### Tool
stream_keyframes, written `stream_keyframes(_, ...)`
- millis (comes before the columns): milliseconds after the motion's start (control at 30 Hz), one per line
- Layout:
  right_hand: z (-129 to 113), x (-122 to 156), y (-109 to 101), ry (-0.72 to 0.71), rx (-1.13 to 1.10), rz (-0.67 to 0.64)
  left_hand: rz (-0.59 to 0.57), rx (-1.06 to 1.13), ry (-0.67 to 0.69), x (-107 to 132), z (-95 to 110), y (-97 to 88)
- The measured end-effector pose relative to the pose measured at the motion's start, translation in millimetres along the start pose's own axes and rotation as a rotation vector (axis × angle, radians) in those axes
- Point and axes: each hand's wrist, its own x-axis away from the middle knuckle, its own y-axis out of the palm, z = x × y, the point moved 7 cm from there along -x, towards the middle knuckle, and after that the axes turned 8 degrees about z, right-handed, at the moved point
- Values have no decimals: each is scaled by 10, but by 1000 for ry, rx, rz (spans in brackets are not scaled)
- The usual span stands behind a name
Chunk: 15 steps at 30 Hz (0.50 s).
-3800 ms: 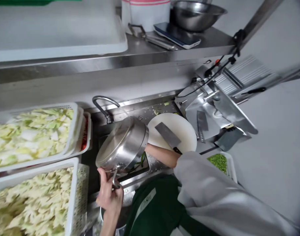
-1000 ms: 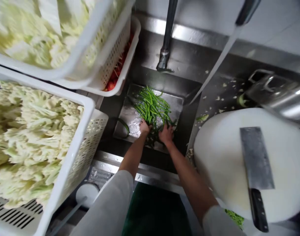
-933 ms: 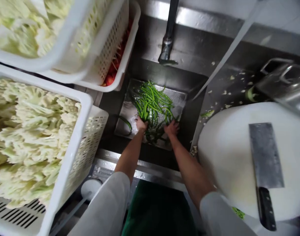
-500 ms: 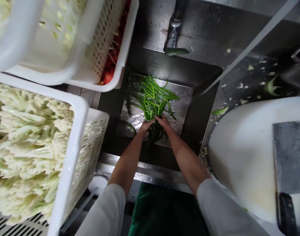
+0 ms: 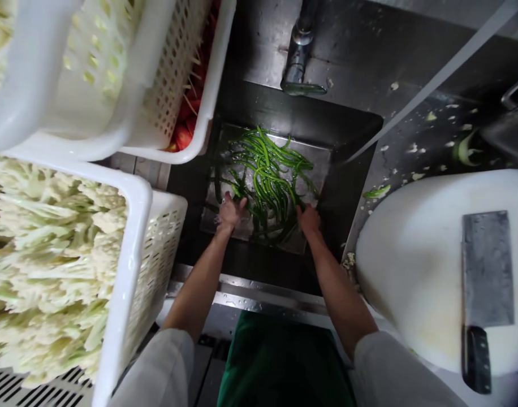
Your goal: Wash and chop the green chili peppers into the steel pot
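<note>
Green beans (image 5: pixel 267 169) in the sink (image 5: pixel 348 175)

They lie between and ahead of your left hand (image 5: pixel 231 212), spread wide, and your right hand (image 5: pixel 310 220), curled at their near right edge; too dim to tell if it grips any.

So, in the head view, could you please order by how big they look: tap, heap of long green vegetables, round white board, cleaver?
1. Round white board
2. Heap of long green vegetables and cleaver: too alike to rank
3. Tap
</note>
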Motion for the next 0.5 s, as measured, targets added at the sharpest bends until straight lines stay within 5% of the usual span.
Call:
stream_keyframes(100,60,126,-268,-33,-103,81,121,-97,147,263,308,-313)
stream_keyframes(233,-54,287,-492,-20,-574,55,88,39,473,647,789,-554)
stream_keyframes(367,-411,498,-220,243,-1040,-387,-240,287,772,913,1130,-317)
stream_keyframes(500,-685,527,-39,231,-1076,-440,-318,444,863,907,1184,-20)
